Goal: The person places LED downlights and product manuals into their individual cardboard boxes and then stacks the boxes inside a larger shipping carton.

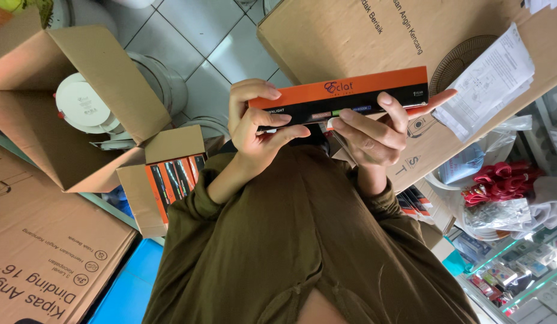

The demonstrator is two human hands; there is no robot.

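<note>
Flat orange-and-black box [344,99] is held up mid-frame, w/ both hands on it, above an olive-green garment [302,240] that fills the near middle. The view looks flipped, so which hand is which is my best guess: left hand [254,123] takes the left end, fingers curled over the top edge and thumb under, grip closed on the box; right hand [374,132] takes the right part, fingers laid across the black face, thumb at the far edge, also closed on it. Box looks like thin printed carton, prob. light and fairly stiff along its length, but the faces would dent if squeezed hard; glossy print may be a bit slippery. Contents likely fragile, so best held by the ends or long edges, not pinched mid-panel. To the left, a small open carton [170,174] holds more orange-and-black boxes standing on edge; far left, a bigger open cardboard box [68,114] holds round white fittings [83,105]. Large brown carton [350,30] sits far right w/ a printed paper sheet [491,84] on it. Red bundled items in a plastic bag [500,180] are at the right. Tiled floor [206,36] beyond.
</note>
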